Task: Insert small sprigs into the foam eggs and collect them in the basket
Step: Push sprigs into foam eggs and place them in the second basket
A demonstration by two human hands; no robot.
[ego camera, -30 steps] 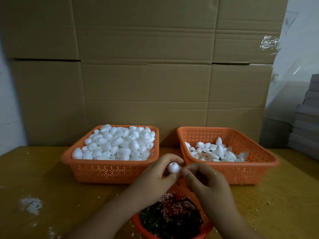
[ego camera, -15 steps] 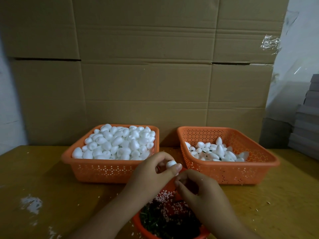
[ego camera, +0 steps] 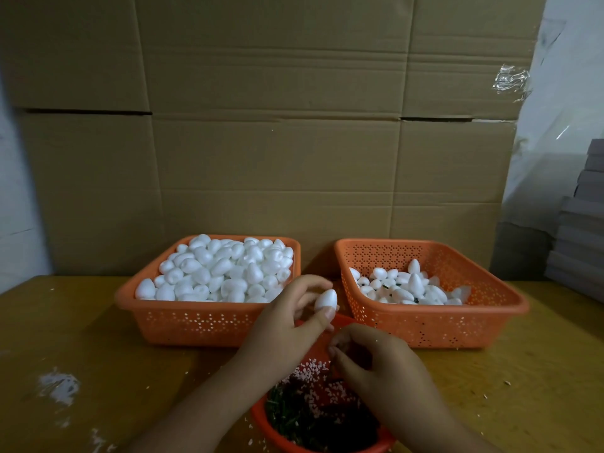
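Note:
My left hand pinches a white foam egg between thumb and fingers, above the far rim of a small round orange bowl of dark green sprigs. Just below it, my right hand reaches into that bowl with curled fingers; whether they hold a sprig is hidden. The left orange basket is heaped with plain foam eggs. The right orange basket holds a smaller pile of eggs, some with green bits showing.
White and pink foam crumbs lie over the sprigs in the bowl. A white crumb patch marks the wooden table at left. Cardboard boxes wall off the back. Grey stacked sheets stand at far right.
My right hand has dropped away from the egg down into the sprig bowl. My left hand has turned the egg so its side shows and stays at about the same spot.

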